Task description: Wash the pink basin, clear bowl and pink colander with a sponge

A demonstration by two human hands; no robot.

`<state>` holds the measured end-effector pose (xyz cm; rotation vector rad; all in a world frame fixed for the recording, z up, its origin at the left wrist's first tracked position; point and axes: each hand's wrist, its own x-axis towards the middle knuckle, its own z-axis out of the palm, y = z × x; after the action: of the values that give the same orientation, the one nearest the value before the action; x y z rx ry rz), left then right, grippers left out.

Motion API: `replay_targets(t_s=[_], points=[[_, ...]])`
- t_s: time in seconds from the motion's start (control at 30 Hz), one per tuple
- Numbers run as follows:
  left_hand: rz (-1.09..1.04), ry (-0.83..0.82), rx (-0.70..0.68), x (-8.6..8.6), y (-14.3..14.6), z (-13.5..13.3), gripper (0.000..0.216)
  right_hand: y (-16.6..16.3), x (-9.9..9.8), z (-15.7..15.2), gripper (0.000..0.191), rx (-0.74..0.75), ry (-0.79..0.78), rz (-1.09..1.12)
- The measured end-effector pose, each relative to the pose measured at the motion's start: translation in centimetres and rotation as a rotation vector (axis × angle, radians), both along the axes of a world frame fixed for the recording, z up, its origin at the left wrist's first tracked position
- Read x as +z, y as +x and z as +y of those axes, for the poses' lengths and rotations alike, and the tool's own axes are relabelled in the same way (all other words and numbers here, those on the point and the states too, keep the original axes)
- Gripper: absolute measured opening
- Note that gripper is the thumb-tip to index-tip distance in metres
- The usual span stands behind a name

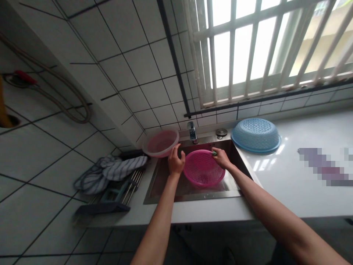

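A bright pink plastic colander (204,169) rests in the steel sink (162,184). My right hand (221,159) is closed at the colander's right rim, with a small green thing (214,153) showing between its fingers; its kind is too small to make out. On the other side, my left hand (176,161) has its thumb and fingers apart and holds nothing. It hovers between the colander's left edge and a pale pink basin (161,142), which is tilted at the sink's back left corner.
Behind the sink stand a faucet (191,131) and a drain strainer (221,132). An upside-down blue basket (256,134) lies on the white counter (286,191) to the right. A striped cloth (110,171) covers part of a metal rack (135,184) on the left. A barred window (253,55) is above.
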<state>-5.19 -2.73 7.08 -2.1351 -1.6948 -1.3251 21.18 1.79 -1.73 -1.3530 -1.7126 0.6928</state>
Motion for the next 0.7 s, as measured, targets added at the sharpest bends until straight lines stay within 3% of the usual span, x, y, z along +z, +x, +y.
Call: replay_targets(t_s=[0.07,0.17,0.3,0.5,0.7], points=[[0.049,0.016,-0.025,2.4,1.0,2.2,0.048,0.4,-0.8,0.3,0.004,0.021,0.030,0.032],[0.213,-0.057,-0.167,5.7,2.7,6.1,0.059,0.7,-1.2,1.1,0.002,0.001,0.041,0.094],[0.309,-0.246,-0.201,8.4,4.0,9.7,0.048,0.6,-1.3,1.7,0.003,-0.025,0.046,0.164],[0.282,-0.267,-0.154,10.0,3.7,11.4,0.039,0.4,-1.0,1.5,0.006,0.007,0.054,0.211],[0.131,-0.233,-0.192,9.3,3.2,12.5,0.039,0.5,-0.3,1.0,0.008,0.043,0.060,0.187]])
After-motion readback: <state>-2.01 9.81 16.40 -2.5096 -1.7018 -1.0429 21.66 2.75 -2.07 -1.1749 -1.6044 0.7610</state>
